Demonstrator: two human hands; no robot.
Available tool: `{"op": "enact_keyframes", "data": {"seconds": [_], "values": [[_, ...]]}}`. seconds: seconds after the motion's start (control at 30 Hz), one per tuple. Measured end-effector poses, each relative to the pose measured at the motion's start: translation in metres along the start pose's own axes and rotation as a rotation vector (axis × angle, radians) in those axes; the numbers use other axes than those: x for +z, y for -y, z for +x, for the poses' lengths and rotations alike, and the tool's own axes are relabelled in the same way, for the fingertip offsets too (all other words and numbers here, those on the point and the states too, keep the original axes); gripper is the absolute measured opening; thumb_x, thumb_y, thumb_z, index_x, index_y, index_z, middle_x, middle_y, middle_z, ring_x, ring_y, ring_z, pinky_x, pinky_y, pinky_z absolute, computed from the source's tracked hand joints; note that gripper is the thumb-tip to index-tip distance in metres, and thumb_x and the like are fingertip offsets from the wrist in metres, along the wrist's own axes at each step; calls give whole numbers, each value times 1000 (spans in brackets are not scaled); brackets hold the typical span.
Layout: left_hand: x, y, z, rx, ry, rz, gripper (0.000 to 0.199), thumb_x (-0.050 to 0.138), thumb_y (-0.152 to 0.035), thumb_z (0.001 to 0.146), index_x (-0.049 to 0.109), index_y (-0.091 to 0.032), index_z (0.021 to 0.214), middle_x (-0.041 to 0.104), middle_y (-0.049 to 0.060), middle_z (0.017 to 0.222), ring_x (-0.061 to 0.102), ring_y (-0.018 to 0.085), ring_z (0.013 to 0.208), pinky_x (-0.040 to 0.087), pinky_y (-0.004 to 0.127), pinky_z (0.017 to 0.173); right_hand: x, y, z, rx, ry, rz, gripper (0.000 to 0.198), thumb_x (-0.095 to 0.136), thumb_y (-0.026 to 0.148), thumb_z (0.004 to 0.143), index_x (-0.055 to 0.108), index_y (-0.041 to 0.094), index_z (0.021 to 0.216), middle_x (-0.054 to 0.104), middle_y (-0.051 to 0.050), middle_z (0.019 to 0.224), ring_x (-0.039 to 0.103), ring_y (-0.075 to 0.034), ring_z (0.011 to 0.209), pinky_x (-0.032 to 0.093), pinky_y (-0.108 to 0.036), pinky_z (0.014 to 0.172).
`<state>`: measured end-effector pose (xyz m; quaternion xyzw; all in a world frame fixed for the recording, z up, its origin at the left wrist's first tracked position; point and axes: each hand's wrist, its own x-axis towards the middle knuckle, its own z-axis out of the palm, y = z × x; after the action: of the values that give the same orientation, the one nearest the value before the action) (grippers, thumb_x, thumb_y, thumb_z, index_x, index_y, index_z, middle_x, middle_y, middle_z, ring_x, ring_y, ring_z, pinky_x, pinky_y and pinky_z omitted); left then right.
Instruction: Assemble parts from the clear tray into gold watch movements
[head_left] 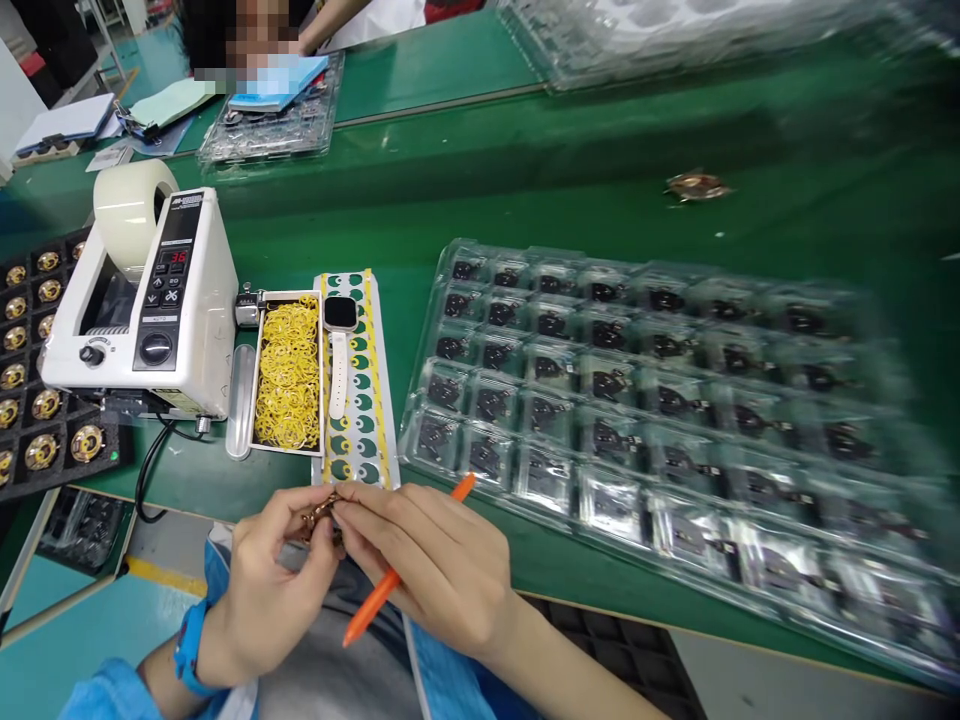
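Closely Held: A Small Coil Part Pinched at the Bench's Near Edge

Just off the near edge of the green bench (420, 215), a small copper-coloured part (321, 512) is held between both hands, above the person's lap. The left hand (274, 585) is curled around it from the left, thumb and forefinger closed narrowly on the part. The right hand (439, 560) meets it from the right, its fingertips pinched on the same piece, while an orange pen (390, 578) is kept tucked between its fingers, the tip jutting up toward the bench edge. A blue wristband (189, 648) is worn on the left wrist.

Along the near edge, to the right of the hands, a large clear blister tray (675, 400) is laid, its pockets filled with dark components. Directly beyond the hands a patterned card strip (361, 385) is placed, with a white smartwatch (340, 345) lying on it. Just beside it on the left, a shallow box of yellow rings (287, 372) is set. Toward the left edge a white tape dispenser (161, 310) carrying a tape roll (131, 205) is stood, and a black tray of gold-coloured coils (34, 400) is seen at the far left. Well apart, toward the far right, a single loose coil part (697, 186) is left on the bench. At the far edge another person's tray (270, 125) is seen
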<state>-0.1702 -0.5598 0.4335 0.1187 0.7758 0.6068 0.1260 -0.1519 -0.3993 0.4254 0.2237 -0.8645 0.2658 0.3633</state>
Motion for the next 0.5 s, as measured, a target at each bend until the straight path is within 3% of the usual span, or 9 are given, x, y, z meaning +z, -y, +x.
{"op": "enact_keyframes", "data": {"seconds": [0.37,0.5], "values": [[0,2,-2,19,38,37,24,58,-15,89,68,-22,110,75,4,89,71,16,73,58,21,68,8,6,-9,51,-81,-15,9,54,6,93,63,7,96,72,-17,86,67,-22,69,52,-30,55],[0,-1,2,-67,27,-57,13,59,-17,87,65,-19,99,71,1,74,66,14,65,54,19,62,7,11,-8,161,-90,67,10,55,7,92,61,13,97,71,-12,86,67,-20,70,53,-29,56]]}}
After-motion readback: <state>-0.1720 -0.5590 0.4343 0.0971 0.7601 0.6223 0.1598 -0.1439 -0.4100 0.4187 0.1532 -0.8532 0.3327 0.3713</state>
